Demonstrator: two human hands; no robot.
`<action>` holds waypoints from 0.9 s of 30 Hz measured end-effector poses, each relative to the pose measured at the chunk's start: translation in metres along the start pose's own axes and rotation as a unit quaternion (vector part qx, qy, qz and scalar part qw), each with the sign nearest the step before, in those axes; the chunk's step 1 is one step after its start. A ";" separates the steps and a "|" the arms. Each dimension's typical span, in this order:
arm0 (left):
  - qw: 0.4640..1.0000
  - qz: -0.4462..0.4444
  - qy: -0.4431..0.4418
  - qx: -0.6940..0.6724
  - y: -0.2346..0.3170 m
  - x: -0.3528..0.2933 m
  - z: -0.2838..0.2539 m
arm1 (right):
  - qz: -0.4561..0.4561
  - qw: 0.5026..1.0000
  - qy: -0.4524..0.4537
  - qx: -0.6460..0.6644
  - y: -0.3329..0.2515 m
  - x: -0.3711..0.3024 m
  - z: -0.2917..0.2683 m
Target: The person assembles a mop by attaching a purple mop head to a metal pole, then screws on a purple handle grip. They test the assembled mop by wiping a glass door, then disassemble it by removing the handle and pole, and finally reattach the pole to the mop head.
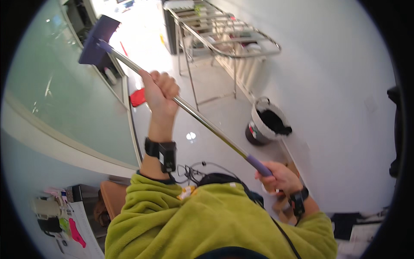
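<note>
My left hand (161, 88) is wrapped round the upper part of the silver pole of a flat mop (209, 125). Around the purple grip at the pole's lower end, my right hand (282, 178) is closed. The pole slants from lower right to upper left, and its rectangular purple head (98, 40) is raised in front of the frosted glass partition (56, 82). Whether the head touches the glass, I cannot tell. Black devices are strapped to both my wrists.
A metal drying rack (235, 54) stands ahead on the right, near a radiator (254, 71). A white and black bin (261, 125) sits by the right wall. A red cloth (138, 98) lies beside the partition's base. Black cables (189, 172) trail on the shiny floor close to me.
</note>
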State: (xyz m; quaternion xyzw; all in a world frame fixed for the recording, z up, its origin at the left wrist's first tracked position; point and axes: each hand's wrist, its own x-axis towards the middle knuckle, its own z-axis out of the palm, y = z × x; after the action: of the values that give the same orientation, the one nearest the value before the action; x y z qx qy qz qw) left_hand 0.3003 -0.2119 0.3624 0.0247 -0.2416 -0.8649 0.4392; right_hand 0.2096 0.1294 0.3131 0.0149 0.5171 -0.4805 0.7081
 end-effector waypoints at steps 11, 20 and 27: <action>0.998 -0.031 -0.006 -0.062 0.005 0.020 -0.013 | -0.508 0.678 0.256 -0.466 0.022 0.000 0.001; 0.992 -0.055 0.008 -0.110 0.003 0.036 -0.037 | -0.417 0.856 0.185 -0.243 0.009 -0.015 0.015; 0.988 -0.069 0.043 -0.130 -0.009 0.034 -0.053 | -0.497 0.715 0.289 -0.397 0.013 -0.008 0.013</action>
State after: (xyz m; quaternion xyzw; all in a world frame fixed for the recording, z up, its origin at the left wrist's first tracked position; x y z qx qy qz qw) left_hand 0.2863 -0.2544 0.3173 0.0209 -0.1061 -0.9153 0.3880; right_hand 0.2277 0.1347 0.3188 -0.3889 0.7728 -0.4859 0.1243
